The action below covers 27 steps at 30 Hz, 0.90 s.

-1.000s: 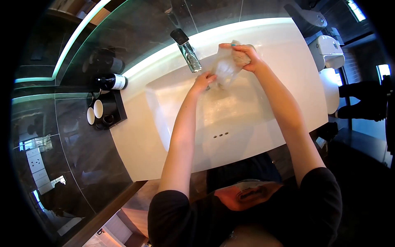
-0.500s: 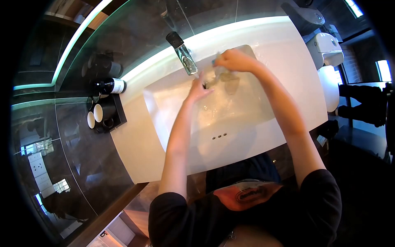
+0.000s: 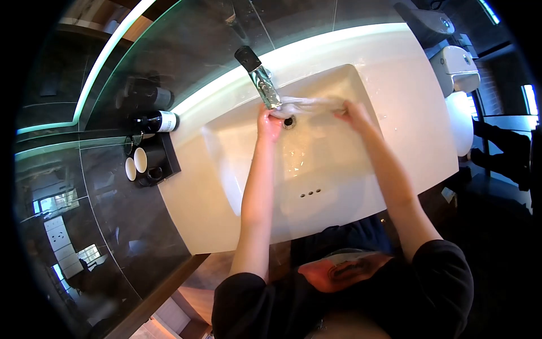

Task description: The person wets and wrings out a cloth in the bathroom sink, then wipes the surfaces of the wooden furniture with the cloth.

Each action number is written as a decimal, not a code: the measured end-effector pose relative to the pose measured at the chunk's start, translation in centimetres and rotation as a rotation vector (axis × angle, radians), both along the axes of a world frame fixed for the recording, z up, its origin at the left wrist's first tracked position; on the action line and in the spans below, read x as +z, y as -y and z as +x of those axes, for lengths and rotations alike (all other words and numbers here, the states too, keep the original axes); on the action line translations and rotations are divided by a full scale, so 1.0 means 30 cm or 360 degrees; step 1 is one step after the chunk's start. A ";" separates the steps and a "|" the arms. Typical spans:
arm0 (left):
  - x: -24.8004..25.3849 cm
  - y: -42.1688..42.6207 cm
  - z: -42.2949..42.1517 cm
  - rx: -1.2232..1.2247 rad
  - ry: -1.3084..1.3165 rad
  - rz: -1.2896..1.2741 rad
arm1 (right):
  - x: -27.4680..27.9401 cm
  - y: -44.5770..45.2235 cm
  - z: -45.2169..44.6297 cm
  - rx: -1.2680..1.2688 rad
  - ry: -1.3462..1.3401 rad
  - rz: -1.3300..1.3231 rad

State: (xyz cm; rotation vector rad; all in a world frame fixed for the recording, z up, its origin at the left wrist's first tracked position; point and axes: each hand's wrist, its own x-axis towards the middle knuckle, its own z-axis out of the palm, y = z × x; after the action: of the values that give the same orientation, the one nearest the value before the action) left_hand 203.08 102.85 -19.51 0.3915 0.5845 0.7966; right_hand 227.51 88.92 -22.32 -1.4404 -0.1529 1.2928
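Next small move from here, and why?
Probably bring the right hand in toward the left hand, gathering the cloth under the faucet: it is stretched sideways between both hands, and only its left end is at the spout.

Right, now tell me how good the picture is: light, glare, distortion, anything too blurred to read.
Head view: strong wide-angle bowing, corners black; a bright strip light edges the mirror, glare shows at the far-right window; the lower right sinks into darkness; the white cloth and right hand look soft, perhaps from motion; the bottle label is too small to read.
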 end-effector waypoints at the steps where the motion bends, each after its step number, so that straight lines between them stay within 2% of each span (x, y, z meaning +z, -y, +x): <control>1: 0.048 0.024 0.009 -0.0056 0.0067 -0.0077 | 0.012 -0.026 -0.105 -0.0240 -0.0427 -0.0231; 2: 0.082 0.047 0.020 -0.0115 0.0133 -0.0153 | 0.041 -0.073 -0.220 -0.0480 -0.0854 -0.0463; 3: 0.097 0.064 0.030 -0.0119 0.0168 -0.0259 | 0.063 -0.098 -0.296 -0.0427 -0.1178 -0.0275; 4: 0.064 0.069 0.022 -0.0144 0.0151 -0.0182 | 0.070 -0.119 -0.348 -0.0372 -0.1497 -0.0080; 6: -0.010 0.077 -0.014 -0.0192 0.0113 -0.0043 | 0.015 -0.191 -0.420 -0.0426 -0.1671 0.0320; 7: -0.032 0.081 -0.026 -0.0038 -0.0107 0.0255 | -0.004 -0.219 -0.447 -0.0456 -0.1752 0.0518; 10: -0.117 0.057 -0.083 0.0627 -0.0212 0.0222 | -0.039 -0.273 -0.484 -0.0294 -0.1262 0.0536; 11: -0.152 0.047 -0.093 0.0599 -0.0030 0.0232 | -0.046 -0.277 -0.489 -0.0242 -0.1230 0.0552; 14: -0.032 0.101 0.025 0.0637 0.0051 0.0068 | 0.025 -0.296 -0.526 -0.0155 -0.0724 0.0136; 15: -0.032 0.100 0.048 0.0649 -0.0009 -0.0015 | 0.020 -0.292 -0.517 -0.0137 -0.0527 0.0144; 19: -0.099 0.060 0.097 0.0464 -0.0146 0.0156 | -0.004 -0.272 -0.475 -0.0134 0.0197 0.0051; 22: -0.165 0.023 0.164 0.0479 -0.0299 -0.0253 | 0.046 -0.266 -0.444 -0.0019 0.0620 -0.0082; 23: -0.175 0.016 0.179 0.0472 -0.0327 -0.0213 | 0.086 -0.264 -0.426 0.0048 0.0752 -0.0126; 26: -0.166 0.010 0.205 0.0464 -0.0406 -0.0100 | 0.130 -0.266 -0.390 0.0232 0.0892 -0.0282; 27: -0.046 0.023 0.228 0.0329 -0.0535 -0.0413 | 0.108 -0.267 -0.383 0.0278 0.0930 -0.0287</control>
State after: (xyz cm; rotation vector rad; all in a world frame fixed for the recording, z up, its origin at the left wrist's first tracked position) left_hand 209.91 102.16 -20.88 0.2279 1.0435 0.8455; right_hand 216.01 96.94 -19.08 -1.9682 -0.5723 1.0053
